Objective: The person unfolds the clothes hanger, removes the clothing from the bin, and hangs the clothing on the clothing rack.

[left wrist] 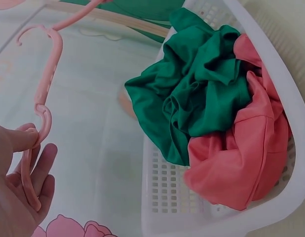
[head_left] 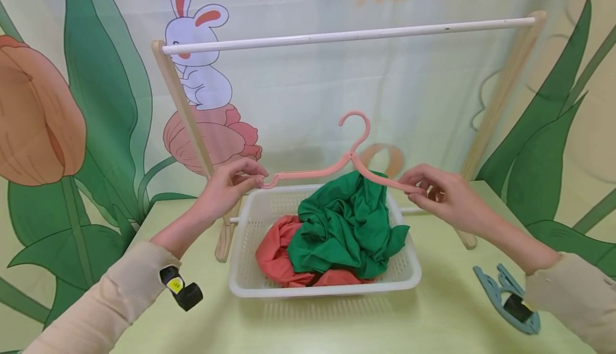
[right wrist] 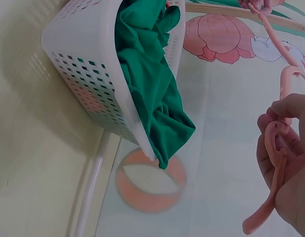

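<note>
A pink clothes hanger (head_left: 317,172) is held up above the basket, its hook pointing upward. My left hand (head_left: 234,182) pinches its left end, and in the left wrist view the thumb and fingers of that hand (left wrist: 19,173) close on the looped tip. The hanger's other arm is gripped by my right hand (head_left: 440,193); in the right wrist view the thumb (right wrist: 290,108) presses on it. Below lies a crumpled green cloth (head_left: 344,225) on top of a coral-red cloth (head_left: 281,252), both inside a white plastic basket (head_left: 324,291).
Behind the basket stands a rack with a white rail (head_left: 356,35) and wooden legs (head_left: 185,113). A blue-grey folded hanger (head_left: 505,303) lies on the table at the right, partly behind the right wrist's camera. A printed curtain (head_left: 289,102) with a rabbit hangs at the back.
</note>
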Action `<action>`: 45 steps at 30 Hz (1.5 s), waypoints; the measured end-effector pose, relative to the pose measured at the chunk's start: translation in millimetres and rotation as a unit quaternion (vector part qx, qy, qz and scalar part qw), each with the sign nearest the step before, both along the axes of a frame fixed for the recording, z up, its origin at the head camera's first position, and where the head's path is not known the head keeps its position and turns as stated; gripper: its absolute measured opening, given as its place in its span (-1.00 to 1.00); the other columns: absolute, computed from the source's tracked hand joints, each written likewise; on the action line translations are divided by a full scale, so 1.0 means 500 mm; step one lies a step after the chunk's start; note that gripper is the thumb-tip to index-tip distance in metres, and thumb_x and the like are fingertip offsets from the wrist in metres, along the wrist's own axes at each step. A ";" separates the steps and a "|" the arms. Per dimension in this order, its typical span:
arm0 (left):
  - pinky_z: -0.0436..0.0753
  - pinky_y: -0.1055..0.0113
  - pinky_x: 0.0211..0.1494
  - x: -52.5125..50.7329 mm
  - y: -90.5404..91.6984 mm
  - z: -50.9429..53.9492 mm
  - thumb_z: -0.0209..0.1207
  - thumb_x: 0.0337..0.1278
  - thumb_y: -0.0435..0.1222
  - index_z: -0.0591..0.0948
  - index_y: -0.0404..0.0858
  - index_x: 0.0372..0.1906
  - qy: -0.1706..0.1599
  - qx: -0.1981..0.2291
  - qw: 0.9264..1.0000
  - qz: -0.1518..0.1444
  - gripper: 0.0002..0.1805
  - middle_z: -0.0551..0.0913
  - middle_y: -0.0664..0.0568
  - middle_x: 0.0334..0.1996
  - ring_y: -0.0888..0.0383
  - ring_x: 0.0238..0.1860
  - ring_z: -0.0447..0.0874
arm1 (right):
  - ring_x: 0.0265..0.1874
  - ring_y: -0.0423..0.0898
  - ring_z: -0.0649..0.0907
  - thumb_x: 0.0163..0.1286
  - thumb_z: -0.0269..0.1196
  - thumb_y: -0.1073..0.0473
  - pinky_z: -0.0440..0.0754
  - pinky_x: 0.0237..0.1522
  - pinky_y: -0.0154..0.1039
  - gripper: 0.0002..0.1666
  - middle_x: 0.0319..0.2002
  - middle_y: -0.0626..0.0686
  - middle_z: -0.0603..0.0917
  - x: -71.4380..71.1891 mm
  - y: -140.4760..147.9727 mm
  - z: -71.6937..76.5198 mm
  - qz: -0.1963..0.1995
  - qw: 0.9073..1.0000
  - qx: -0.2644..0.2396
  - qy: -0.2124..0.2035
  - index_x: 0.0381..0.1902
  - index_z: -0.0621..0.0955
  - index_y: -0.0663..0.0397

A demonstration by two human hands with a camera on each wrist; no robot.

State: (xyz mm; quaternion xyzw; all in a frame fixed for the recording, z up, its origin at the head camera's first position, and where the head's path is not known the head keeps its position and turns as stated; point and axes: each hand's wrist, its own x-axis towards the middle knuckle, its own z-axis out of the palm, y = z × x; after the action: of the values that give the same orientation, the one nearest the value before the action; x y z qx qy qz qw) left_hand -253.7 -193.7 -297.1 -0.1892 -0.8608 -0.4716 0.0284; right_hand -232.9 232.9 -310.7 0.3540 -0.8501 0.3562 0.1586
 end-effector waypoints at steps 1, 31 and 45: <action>0.69 0.11 0.13 0.000 0.001 0.000 0.16 0.36 -0.31 0.60 -0.27 0.02 0.000 -0.002 1.000 0.000 -0.78 0.60 -0.16 0.02 -0.07 0.04 0.69 | -0.54 -0.28 0.54 0.28 0.31 0.44 0.53 -0.58 -0.39 -0.61 -0.36 -0.10 0.65 0.000 0.001 0.000 0.006 1.000 0.002 -0.004 -0.01 0.61 -0.06; 0.50 -0.12 0.33 -0.006 0.024 0.009 0.19 0.32 -0.35 0.63 -0.23 0.14 0.036 -0.072 0.995 -0.061 -0.68 0.64 -0.12 0.08 -0.07 0.19 0.55 | -0.47 -0.30 0.59 0.30 0.30 0.41 0.58 -0.48 -0.41 -0.61 -0.34 -0.26 0.66 -0.003 0.054 -0.004 -0.013 1.000 0.016 -0.015 0.03 0.65 -0.06; 0.69 0.03 0.11 0.020 0.057 -0.001 0.22 0.23 -0.46 0.67 -0.19 0.03 0.089 -0.110 0.987 -0.077 -0.71 0.62 -0.07 0.17 -0.05 0.11 0.61 | -0.52 -0.32 0.56 0.28 0.31 0.41 0.53 -0.55 -0.43 -0.60 -0.37 -0.27 0.66 -0.017 0.082 -0.011 -0.054 0.998 0.022 0.005 0.03 0.66 -0.05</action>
State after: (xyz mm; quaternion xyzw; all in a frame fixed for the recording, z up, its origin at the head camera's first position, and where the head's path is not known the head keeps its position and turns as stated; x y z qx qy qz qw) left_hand -243.8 -165.3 -297.7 -0.2982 -0.8842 -0.3563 0.0469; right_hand -241.5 273.7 -316.3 0.3125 -0.8749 0.3266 0.1740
